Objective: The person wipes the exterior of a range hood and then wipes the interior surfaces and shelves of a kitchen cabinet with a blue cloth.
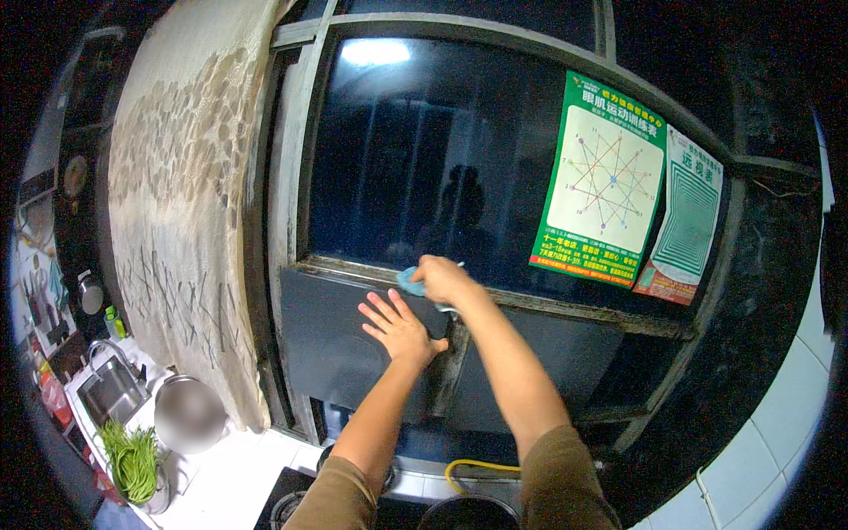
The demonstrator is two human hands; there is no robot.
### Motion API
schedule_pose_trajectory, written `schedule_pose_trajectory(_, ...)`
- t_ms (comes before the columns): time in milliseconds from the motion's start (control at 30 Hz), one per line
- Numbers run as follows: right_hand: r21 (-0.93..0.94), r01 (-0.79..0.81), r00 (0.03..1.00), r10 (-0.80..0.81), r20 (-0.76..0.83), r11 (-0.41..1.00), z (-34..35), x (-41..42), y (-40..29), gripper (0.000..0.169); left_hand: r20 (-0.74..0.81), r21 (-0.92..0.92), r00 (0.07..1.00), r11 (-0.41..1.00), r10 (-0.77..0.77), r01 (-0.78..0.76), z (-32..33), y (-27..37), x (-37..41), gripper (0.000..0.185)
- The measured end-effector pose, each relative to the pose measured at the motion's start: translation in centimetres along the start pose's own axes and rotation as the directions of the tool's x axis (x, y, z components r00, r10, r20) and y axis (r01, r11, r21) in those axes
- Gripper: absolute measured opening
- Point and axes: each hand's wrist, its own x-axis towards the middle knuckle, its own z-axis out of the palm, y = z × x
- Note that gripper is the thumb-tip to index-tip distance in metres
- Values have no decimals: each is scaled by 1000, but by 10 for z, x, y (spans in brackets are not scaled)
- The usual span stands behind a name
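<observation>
A light blue cloth (411, 283) is bunched in the fingers of my right hand (442, 278). It presses on the metal ledge (530, 299) that runs along the bottom of the dark window pane (397, 185). Below and to the left, my left hand (400, 333) lies with fingers spread on a dark grey panel (324, 324) under that ledge. Nothing is in the left hand. Dirt marks the ledge and the upright bar (452, 371) between the lower panels. My right hand hides part of the cloth.
Two printed posters (599, 179) hang on the glass at right. A patterned curtain (179, 199) hangs at left. Below it are a sink (114, 389), a metal pot (190, 414) and green beans (131, 460) on a white counter. A yellow hose (457, 468) and a pan (469, 513) sit beneath my arms.
</observation>
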Motion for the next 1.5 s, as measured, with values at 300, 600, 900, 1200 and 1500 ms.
schedule_pose_trajectory(300,8,23,915,-18,-402,1000,-12,26,-20,18,-62,-5,997,999,36,-37,9,1,-1,137)
schedule_pose_trajectory(600,107,-12,996,21,-84,994,44,92,-83,19,-359,75,930,996,75,-51,56,-18,18,78)
schedule_pose_trajectory(900,-176,-111,993,102,-61,978,-22,52,-46,25,34,-24,998,999,45,-44,-2,2,-3,136)
schedule_pose_trajectory(1200,73,188,874,-133,-467,979,58,88,-143,24,-139,-168,983,975,120,-143,10,-10,-6,134)
schedule_pose_trajectory(1500,908,171,983,123,-134,-383,-9,62,-69,35,-130,9,991,1000,19,-18,38,-8,11,102)
